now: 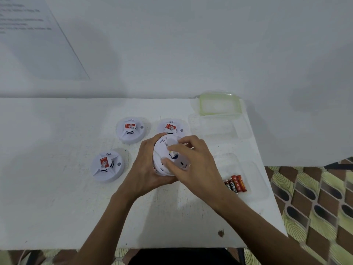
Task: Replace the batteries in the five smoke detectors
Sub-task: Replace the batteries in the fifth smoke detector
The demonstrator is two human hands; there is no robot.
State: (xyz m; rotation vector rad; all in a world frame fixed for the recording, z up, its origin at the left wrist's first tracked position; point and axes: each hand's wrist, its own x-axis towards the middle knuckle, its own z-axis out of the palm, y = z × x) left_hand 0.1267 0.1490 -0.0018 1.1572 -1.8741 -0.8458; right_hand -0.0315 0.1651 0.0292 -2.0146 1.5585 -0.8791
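Within left grip (148, 167), upturned smoke detector (162, 150), right grip (193, 159) on its back.

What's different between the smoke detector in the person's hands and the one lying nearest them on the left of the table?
The held smoke detector is lifted and tilted, while the near-left smoke detector lies flat on the table. The held one shows its back; the other, its front with a red label. The left hand and right hand grip the held one; nothing touches the other. Both are round and white.
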